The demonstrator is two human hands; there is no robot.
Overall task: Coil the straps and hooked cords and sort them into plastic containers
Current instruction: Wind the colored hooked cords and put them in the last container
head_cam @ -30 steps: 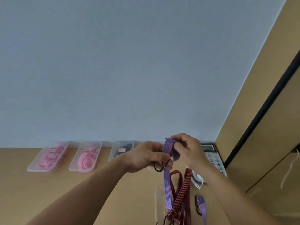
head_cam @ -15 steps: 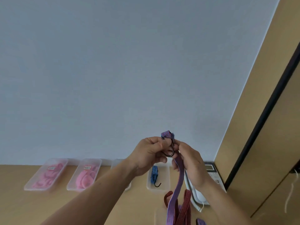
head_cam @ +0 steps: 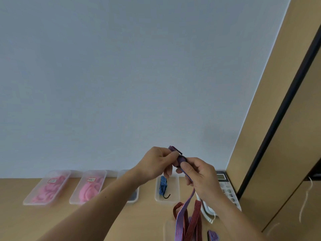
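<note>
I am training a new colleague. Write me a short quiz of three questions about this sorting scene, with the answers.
1. True or false: the left hand and the right hand both grip the purple striped flat cord above the wooden desk.
2. What lies in the clear plastic container nearest the white desk telephone? A. scissors B. a blue striped cord with a black hook C. a roll of tape
3. Fill in: pink coiled straps lie in ___ of the clear containers.
Key: 1 true; 2 B; 3 two.
</note>
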